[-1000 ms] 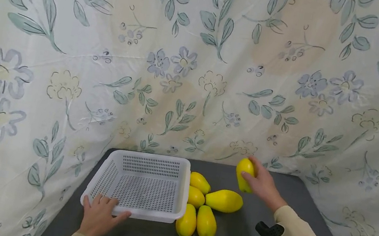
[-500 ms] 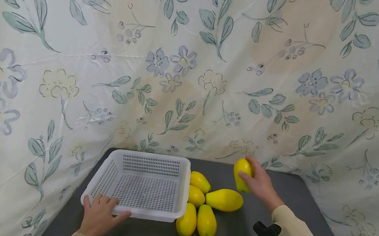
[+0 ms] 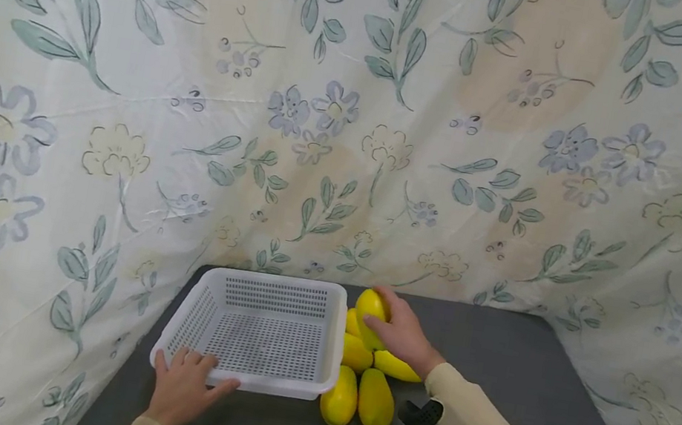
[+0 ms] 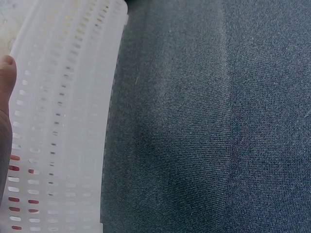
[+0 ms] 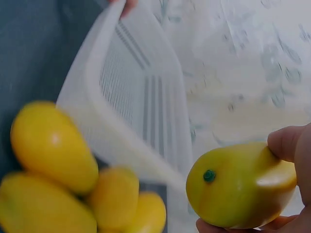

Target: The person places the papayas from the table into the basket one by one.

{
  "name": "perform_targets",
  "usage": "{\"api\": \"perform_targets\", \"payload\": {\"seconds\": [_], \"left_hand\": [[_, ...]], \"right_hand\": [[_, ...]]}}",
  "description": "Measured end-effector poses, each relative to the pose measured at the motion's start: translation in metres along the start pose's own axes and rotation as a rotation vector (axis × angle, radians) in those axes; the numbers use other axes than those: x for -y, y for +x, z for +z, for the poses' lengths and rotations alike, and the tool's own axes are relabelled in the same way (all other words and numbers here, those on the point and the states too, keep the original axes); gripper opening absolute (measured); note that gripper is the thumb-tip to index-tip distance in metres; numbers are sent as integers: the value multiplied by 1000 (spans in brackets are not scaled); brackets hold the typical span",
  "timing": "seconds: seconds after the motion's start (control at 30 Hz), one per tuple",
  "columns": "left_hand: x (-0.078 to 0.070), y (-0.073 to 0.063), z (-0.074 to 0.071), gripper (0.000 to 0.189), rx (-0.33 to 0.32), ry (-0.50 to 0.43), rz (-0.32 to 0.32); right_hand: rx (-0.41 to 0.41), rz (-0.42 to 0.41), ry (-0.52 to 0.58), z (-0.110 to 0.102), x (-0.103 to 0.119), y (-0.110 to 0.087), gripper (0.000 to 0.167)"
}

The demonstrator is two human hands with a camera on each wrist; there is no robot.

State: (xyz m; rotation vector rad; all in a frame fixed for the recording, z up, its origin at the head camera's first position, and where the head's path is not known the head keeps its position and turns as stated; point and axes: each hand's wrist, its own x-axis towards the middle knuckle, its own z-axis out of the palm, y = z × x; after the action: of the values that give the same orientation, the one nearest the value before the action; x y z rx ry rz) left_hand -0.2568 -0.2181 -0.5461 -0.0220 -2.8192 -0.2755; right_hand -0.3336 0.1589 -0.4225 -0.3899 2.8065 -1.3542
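The right hand (image 3: 403, 328) is wrapped around a glossy, green-tinged yellow fruit (image 5: 233, 189) with a green stem nub, held toward the far edge of the table (image 3: 494, 351), partly hiding other yellow fruits (image 3: 376, 401). The left hand (image 3: 183, 389), mostly cut off in its wrist view, grips the white basket (image 3: 261, 384) by its near-left corner.

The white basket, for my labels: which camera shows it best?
The head view: the white basket shows its inside and most of its rim, the left hand covering little. The left wrist view has mainly outer wall; the right wrist view, part of the rim and inside, blurred.
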Motion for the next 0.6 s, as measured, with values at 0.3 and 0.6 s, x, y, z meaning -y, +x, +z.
{"api": "perform_targets", "payload": {"seconds": [0.3,0.6], "left_hand": [[-3,1,-3,72,40,-6,-21],[-6,3,-4,75,69,15,-53]], "right_hand": [[119,-101,89,53,44,5,62],[161,-101,96,77,50,3,60]]}}
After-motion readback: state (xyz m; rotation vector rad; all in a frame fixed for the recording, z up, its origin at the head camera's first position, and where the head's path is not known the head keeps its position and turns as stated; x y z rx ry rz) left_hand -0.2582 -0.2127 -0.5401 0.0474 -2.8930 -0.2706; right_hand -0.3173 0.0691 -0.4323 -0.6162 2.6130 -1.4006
